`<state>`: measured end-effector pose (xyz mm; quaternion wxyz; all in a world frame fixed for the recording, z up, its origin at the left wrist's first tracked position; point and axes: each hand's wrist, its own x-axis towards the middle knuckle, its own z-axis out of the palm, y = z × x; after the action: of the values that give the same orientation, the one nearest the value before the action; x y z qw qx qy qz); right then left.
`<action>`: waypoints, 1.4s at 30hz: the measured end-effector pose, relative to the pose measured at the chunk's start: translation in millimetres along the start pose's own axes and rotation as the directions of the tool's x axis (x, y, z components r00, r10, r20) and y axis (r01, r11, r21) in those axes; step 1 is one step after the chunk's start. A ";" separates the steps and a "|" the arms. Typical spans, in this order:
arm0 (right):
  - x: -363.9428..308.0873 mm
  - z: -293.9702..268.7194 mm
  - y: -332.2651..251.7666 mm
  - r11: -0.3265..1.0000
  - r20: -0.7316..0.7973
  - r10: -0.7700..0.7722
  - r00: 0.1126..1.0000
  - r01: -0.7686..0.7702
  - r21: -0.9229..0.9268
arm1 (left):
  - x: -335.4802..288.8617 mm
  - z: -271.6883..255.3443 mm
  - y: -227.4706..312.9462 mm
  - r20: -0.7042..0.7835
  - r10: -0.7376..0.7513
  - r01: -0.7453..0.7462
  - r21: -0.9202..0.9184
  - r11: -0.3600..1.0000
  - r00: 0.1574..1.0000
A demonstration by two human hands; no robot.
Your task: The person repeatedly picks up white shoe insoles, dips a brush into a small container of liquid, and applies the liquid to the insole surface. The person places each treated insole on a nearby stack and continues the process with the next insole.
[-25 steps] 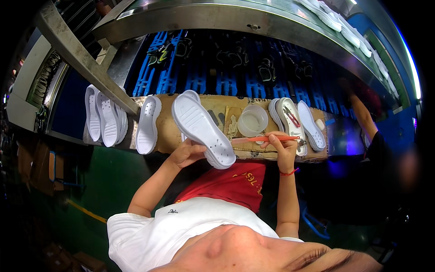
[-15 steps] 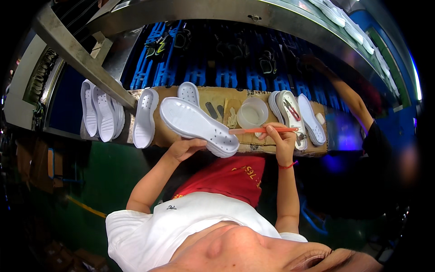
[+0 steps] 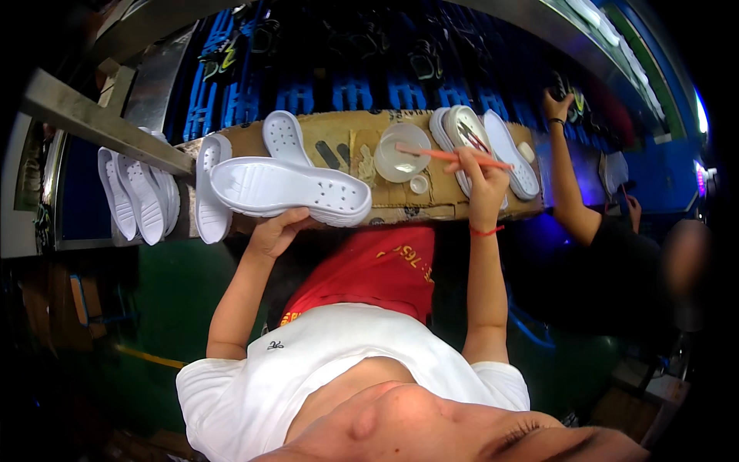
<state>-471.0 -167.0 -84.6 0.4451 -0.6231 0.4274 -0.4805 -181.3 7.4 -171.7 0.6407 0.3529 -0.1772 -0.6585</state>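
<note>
A white shoe sole (image 3: pixel 289 185) with small holes in its narrower end lies tilted in my left hand (image 3: pixel 279 231), gripped at its near edge. My right hand (image 3: pixel 485 185) pinches an orange-red brush (image 3: pixel 445 155). The brush's tip reaches over the rim into a translucent round tub (image 3: pixel 391 171) with pale content. I cannot tell whether the tip touches it. Just below the tub sits a small white cup (image 3: pixel 419 185). Behind the held sole another white sole (image 3: pixel 283 135) rests on the cardboard (image 3: pixel 362 123), and one more (image 3: pixel 212 200) stands at its left.
Several white soles (image 3: pixel 127 192) lean together at the far left under a metal bar (image 3: pixel 100 119). Red-handled snips (image 3: pixel 471 137) lie on a sole to the right, beside another sole (image 3: pixel 512 158). A co-worker's hand (image 3: pixel 558 106) reaches toward the blue racks (image 3: pixel 350 92) holding dark shoes.
The brush has gone from the sole's holed end to the tub. The held sole now lies farther left of the tub and flatter. The co-worker's hand has moved, and the whole view has shifted.
</note>
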 end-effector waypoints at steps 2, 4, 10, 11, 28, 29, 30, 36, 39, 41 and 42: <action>8.4 -3.5 8.3 0.998 0.025 0.013 1.000 -0.012 -0.056 | -1.1 -0.2 0.1 0.011 0.012 -0.012 -0.003 1.000 1.000; 13.3 1.2 8.8 0.996 0.086 0.023 0.996 -0.015 -0.088 | -0.4 -1.2 0.7 0.014 0.023 -0.023 0.000 1.000 1.000; 20.3 7.6 35.5 0.972 0.128 -0.001 0.992 0.031 -0.234 | -1.1 0.4 0.9 0.007 0.023 -0.022 -0.006 1.000 1.000; 21.0 8.7 35.2 0.970 0.131 -0.004 0.991 0.035 -0.242 | -1.2 1.0 1.0 0.006 0.021 -0.021 -0.012 1.000 1.000; 27.7 0.4 5.7 0.969 0.115 -0.118 0.986 0.140 -0.205 | 6.9 -0.5 -4.9 -0.029 0.009 -0.010 -0.033 0.999 1.000; 30.0 -1.2 6.2 0.974 0.099 -0.135 0.986 0.150 -0.169 | 10.8 1.3 -2.5 -0.019 0.012 -0.013 -0.037 0.999 1.000; 28.7 -3.3 9.7 0.979 0.140 -0.082 0.987 0.106 -0.175 | 10.9 3.5 -2.4 -0.014 0.003 -0.004 -0.044 0.999 1.000; 29.2 -4.3 -6.4 1.000 0.149 0.018 0.989 -0.021 0.018 | 18.1 15.3 0.4 0.016 -0.001 0.000 0.055 0.998 1.000; 16.5 12.4 -17.4 0.988 0.231 0.035 0.972 -0.069 0.138 | 19.9 35.1 3.6 0.061 0.043 -0.051 0.142 0.989 0.997; 3.9 30.6 -26.5 0.983 0.330 0.041 0.943 -0.097 0.157 | 22.7 43.5 3.4 0.107 0.124 -0.144 0.209 0.967 0.987; -1.5 39.7 -26.9 0.982 0.358 0.011 0.934 -0.078 0.174 | 24.7 45.3 2.4 0.125 0.129 -0.156 0.232 0.960 0.984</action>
<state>-429.5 -153.5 -64.6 0.5816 -0.6457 0.3074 -0.3876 -209.2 -26.7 -144.8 0.6283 0.3781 -0.3152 -0.6024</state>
